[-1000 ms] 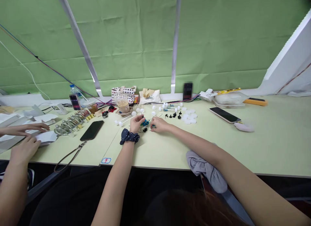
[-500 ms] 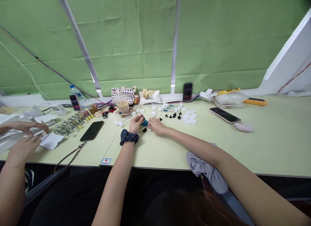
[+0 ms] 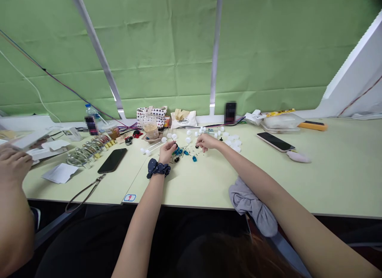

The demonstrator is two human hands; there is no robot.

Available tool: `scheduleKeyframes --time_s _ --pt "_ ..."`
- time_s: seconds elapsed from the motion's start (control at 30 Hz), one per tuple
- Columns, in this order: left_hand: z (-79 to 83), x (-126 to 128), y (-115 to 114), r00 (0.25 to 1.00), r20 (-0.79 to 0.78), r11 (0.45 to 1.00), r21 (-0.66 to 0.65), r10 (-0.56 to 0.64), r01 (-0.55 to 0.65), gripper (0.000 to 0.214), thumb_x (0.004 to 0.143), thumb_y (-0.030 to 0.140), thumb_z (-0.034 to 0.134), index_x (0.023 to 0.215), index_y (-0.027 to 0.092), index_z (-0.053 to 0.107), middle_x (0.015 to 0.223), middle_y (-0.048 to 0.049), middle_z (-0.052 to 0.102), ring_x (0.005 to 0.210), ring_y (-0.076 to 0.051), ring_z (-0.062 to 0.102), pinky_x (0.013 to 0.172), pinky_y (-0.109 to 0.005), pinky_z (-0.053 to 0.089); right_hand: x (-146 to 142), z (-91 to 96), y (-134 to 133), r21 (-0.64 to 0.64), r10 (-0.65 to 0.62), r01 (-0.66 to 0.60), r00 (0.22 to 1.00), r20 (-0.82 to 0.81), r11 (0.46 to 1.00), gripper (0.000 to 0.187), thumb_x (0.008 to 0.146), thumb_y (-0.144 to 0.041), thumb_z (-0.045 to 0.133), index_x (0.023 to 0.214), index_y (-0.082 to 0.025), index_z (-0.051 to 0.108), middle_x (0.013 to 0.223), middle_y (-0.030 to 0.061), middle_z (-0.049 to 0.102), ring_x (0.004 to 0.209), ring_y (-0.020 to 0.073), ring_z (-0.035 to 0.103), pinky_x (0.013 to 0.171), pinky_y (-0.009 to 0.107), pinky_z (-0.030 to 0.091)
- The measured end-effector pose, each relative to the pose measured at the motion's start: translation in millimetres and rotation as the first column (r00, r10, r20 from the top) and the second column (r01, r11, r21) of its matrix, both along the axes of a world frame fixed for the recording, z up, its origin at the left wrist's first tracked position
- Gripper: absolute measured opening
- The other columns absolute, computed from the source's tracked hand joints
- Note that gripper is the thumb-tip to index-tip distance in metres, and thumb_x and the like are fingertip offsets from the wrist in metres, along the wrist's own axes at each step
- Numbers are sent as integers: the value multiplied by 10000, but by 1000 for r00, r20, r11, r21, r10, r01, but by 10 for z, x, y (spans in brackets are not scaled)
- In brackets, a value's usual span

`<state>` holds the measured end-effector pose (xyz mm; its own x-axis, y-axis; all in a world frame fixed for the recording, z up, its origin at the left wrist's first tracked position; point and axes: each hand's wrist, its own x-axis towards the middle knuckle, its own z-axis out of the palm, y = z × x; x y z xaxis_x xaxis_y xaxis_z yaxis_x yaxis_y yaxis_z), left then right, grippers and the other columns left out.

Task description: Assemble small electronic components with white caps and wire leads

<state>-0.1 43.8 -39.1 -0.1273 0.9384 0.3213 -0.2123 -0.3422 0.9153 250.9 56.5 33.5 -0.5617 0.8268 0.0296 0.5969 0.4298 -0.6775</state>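
Note:
My left hand, a dark dotted scrunchie at its wrist, pinches a small black part between thumb and fingertips. Just right of it, small blue pieces lie in a loose cluster, with another blue piece apart from them. My right hand is bent down over the table, fingers curled; what they hold, if anything, is hidden. A black piece lies by its fingertips. Another small black piece shows behind the hand. Tiny bits are scattered between both hands.
White round caps and clear tubes stand behind my right hand. A drink cup is at the back. Phones lie at left and right. Another person's hand is over white boxes at far left.
My right hand has moved right and away from my left hand, uncovering blue pieces and now covering several black ones. My left hand stays put. The other person's hands moved left.

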Motion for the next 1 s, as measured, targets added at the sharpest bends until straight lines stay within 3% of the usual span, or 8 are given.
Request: scheduleKeyframes --time_s 0.23,0.37,0.47,1.0 --pt "64 34 -71 1000 -4 1000 -12 -7 7 453 545 373 800 899 122 671 928 -84 660 837 -180 617 870 -435 489 -6 64 -14 161 38 -105 926 374 981 115 740 -205 620 758 -135 711 693 51 705 763 168 639 636 197 422" --pt "93 43 -101 1000 -22 1000 -28 -7 6 476 536 383 803 906 115 666 898 -82 659 833 -178 615 869 -425 488 -62 57 -47 110 39 -102 881 472 989 177 712 -190 639 856 -116 712 795 83 705 695 157 635 588 196 413" --pt "93 39 -100 999 -34 999 -33 -13 12 477 541 385 799 911 116 666 876 -75 660 827 -175 615 872 -425 487 -91 33 -61 32 75 -105 863 500 994 262 717 -212 639 957 -122 692 770 78 695 603 136 616 553 197 412" --pt "82 40 -97 998 -51 999 -37 -23 21 471 549 385 795 919 120 674 887 -76 661 834 -175 610 881 -424 485 -203 -21 -124 108 23 -99 834 552 989 228 677 -196 673 897 -163 719 928 83 688 793 183 632 619 213 432"
